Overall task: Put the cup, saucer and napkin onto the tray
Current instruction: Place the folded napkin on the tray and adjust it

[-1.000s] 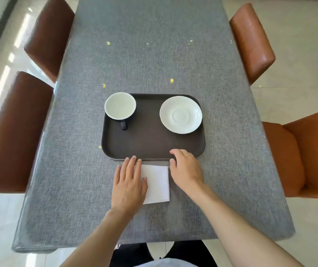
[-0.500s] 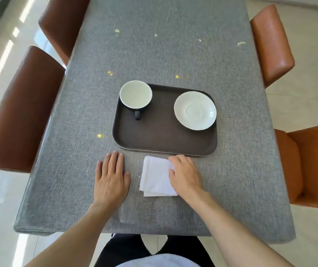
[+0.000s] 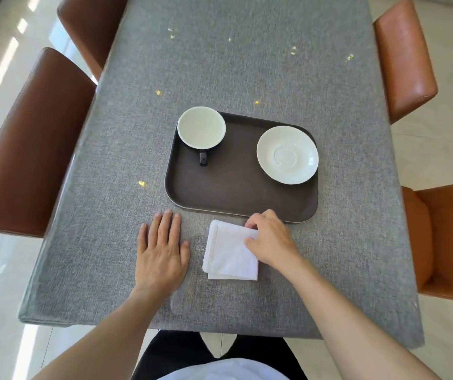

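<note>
A dark brown tray lies on the grey table. In its far left corner stands a cup, white inside with a dark handle pointing toward me. A white saucer sits on the tray's right side. The folded white napkin lies on the tablecloth just in front of the tray. My right hand pinches the napkin's far right corner between thumb and fingers. My left hand rests flat on the cloth to the left of the napkin, fingers spread, holding nothing.
The table is covered with a grey cloth dotted with small bright light spots. Brown leather chairs stand on the left and orange ones on the right. The table's near edge runs just below my forearms.
My left hand came off the napkin and moved left onto the cloth. My right hand shifted onto the napkin and curled its fingers around the far right corner.
</note>
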